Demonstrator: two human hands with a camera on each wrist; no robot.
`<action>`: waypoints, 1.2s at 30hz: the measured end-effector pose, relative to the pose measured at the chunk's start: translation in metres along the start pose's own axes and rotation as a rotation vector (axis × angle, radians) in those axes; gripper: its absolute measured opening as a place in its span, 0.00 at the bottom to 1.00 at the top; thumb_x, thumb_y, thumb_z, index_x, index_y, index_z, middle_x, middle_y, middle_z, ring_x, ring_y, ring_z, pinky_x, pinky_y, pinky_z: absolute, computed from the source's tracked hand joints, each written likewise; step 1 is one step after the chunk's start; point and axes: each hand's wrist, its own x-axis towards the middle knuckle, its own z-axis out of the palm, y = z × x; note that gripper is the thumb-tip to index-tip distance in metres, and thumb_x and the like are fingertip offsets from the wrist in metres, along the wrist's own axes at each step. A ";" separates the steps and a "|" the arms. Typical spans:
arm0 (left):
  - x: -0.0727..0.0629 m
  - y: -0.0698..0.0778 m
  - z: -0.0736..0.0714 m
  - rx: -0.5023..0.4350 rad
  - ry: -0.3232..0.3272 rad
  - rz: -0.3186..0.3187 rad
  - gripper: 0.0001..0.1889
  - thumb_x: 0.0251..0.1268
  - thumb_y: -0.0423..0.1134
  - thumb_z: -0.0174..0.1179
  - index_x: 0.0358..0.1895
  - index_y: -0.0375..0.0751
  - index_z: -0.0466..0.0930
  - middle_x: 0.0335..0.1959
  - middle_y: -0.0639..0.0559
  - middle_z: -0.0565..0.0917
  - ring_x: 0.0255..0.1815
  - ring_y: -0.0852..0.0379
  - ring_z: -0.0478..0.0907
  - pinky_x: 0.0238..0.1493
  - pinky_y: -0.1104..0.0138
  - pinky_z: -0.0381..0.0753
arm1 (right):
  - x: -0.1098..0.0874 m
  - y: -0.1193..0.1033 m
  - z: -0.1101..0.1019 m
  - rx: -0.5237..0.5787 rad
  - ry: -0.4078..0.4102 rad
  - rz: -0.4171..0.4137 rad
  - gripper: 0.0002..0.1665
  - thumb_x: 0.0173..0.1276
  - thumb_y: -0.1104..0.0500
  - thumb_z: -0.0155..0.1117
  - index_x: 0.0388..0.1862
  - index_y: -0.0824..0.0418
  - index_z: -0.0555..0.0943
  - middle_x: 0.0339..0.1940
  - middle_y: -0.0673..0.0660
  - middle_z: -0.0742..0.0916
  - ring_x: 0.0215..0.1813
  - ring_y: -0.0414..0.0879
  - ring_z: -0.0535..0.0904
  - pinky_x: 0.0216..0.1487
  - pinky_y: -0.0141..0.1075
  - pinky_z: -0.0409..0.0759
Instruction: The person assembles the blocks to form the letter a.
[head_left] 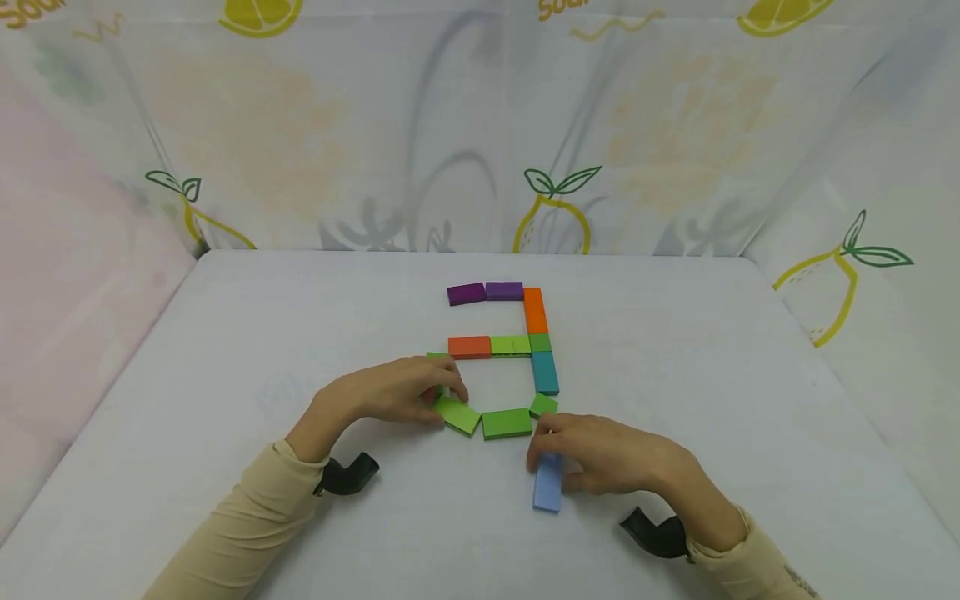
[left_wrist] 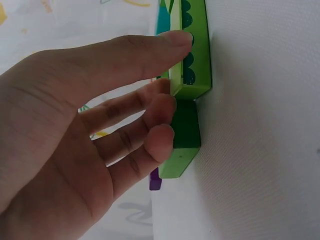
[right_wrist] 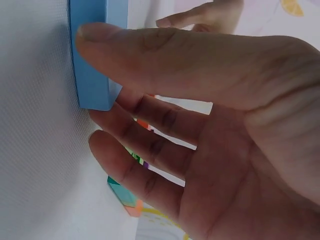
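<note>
My left hand point(head_left: 397, 390) pinches a light green block point(head_left: 459, 417) at the lower left of a block outline. In the left wrist view, the thumb lies on that block's scalloped side, and the other fingertips are by a darker green block point(left_wrist: 180, 155). The left hand partly covers this second block in the head view. My right hand point(head_left: 611, 450) grips a light blue block point(head_left: 548, 492) below the outline's lower right corner, its thumb along one long side. Near the right fingertips are a small green block point(head_left: 543, 405) and a green block point(head_left: 507, 424).
Farther up the white table point(head_left: 300, 292), the outline continues with teal point(head_left: 545, 372), small green point(head_left: 540, 342), orange point(head_left: 536, 310), purple point(head_left: 504, 291), dark purple point(head_left: 467, 293), red-orange point(head_left: 469, 347) and light green point(head_left: 511, 346) blocks. A lemon-print curtain point(head_left: 450, 125) hangs behind.
</note>
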 end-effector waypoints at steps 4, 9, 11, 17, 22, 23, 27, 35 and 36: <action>0.001 0.000 -0.001 -0.011 0.058 0.000 0.16 0.60 0.40 0.64 0.52 0.47 0.79 0.46 0.53 0.77 0.33 0.62 0.72 0.39 0.71 0.74 | -0.001 0.001 -0.001 0.006 0.002 0.025 0.18 0.56 0.64 0.69 0.43 0.47 0.79 0.44 0.43 0.76 0.46 0.37 0.73 0.52 0.34 0.77; 0.001 -0.002 -0.005 -0.015 0.184 -0.155 0.18 0.63 0.42 0.61 0.54 0.42 0.74 0.44 0.50 0.77 0.29 0.62 0.71 0.34 0.71 0.74 | -0.002 0.003 -0.001 0.002 0.007 0.044 0.17 0.55 0.61 0.71 0.42 0.48 0.78 0.40 0.42 0.75 0.43 0.35 0.73 0.50 0.33 0.77; 0.000 -0.003 -0.006 -0.010 0.218 -0.246 0.19 0.62 0.42 0.62 0.54 0.41 0.72 0.42 0.48 0.77 0.28 0.60 0.71 0.32 0.70 0.73 | -0.002 0.004 -0.001 0.000 0.011 0.050 0.17 0.55 0.60 0.72 0.42 0.48 0.77 0.39 0.42 0.74 0.42 0.35 0.72 0.49 0.33 0.77; -0.002 -0.006 -0.007 0.001 0.201 -0.428 0.29 0.60 0.47 0.63 0.61 0.40 0.66 0.47 0.44 0.76 0.33 0.55 0.74 0.37 0.64 0.75 | -0.004 0.005 -0.001 0.014 0.013 0.088 0.17 0.53 0.58 0.74 0.40 0.48 0.77 0.37 0.40 0.75 0.39 0.34 0.73 0.44 0.31 0.77; -0.004 -0.007 -0.006 0.071 0.161 -0.486 0.31 0.59 0.51 0.64 0.62 0.42 0.67 0.47 0.47 0.79 0.34 0.53 0.77 0.34 0.59 0.76 | -0.006 0.007 -0.003 0.027 0.005 0.149 0.17 0.51 0.56 0.75 0.37 0.48 0.77 0.34 0.39 0.76 0.36 0.34 0.72 0.41 0.31 0.75; -0.004 -0.007 -0.006 0.082 0.156 -0.494 0.31 0.58 0.52 0.64 0.62 0.42 0.67 0.47 0.47 0.79 0.34 0.53 0.77 0.34 0.59 0.76 | -0.006 0.007 -0.003 0.027 0.004 0.164 0.17 0.51 0.56 0.75 0.36 0.48 0.77 0.33 0.40 0.76 0.36 0.34 0.72 0.40 0.31 0.75; -0.005 -0.008 -0.005 0.105 0.152 -0.500 0.29 0.58 0.52 0.64 0.59 0.43 0.70 0.46 0.48 0.80 0.35 0.53 0.78 0.35 0.59 0.76 | -0.007 0.006 -0.005 0.030 0.011 0.219 0.16 0.50 0.55 0.76 0.33 0.51 0.76 0.29 0.43 0.76 0.32 0.36 0.70 0.35 0.31 0.71; -0.004 -0.007 -0.006 0.140 0.154 -0.476 0.26 0.58 0.51 0.64 0.57 0.42 0.74 0.46 0.49 0.80 0.37 0.53 0.79 0.34 0.59 0.76 | -0.010 0.010 -0.007 0.022 0.029 0.282 0.15 0.51 0.55 0.74 0.30 0.52 0.74 0.24 0.46 0.75 0.28 0.39 0.68 0.31 0.32 0.67; -0.004 -0.007 -0.005 0.141 0.152 -0.476 0.26 0.58 0.51 0.64 0.57 0.43 0.74 0.46 0.49 0.80 0.37 0.54 0.79 0.34 0.59 0.76 | -0.010 0.011 -0.007 0.021 0.029 0.284 0.15 0.51 0.55 0.73 0.30 0.52 0.74 0.24 0.46 0.75 0.28 0.39 0.68 0.31 0.32 0.66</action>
